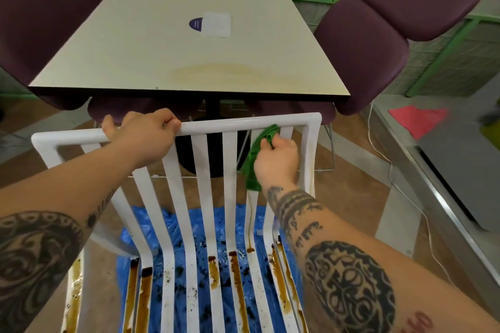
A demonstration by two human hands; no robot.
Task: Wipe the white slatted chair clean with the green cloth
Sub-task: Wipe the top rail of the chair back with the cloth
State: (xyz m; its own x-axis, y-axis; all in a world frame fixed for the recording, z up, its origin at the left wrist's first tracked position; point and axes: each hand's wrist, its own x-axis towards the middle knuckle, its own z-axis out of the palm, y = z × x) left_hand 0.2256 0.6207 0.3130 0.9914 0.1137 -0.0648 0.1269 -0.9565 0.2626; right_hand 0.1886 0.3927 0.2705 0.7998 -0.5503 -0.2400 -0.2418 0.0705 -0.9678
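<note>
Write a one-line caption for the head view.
The left hand grips the top rail of the white slatted chair while the right hand holds a crumpled green cloth against its backrest slats.

Brown-stained white slatted chair (203, 170), upright, with green cloth (250, 170) bunched against an upper right back slat

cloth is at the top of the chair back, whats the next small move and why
Probably draw the green cloth straight down the slat it is on: a brown drip runs down that slat below the right hand toward the stained seat. The left hand grips the top rail of the white chair, so it looks steadied.
</note>
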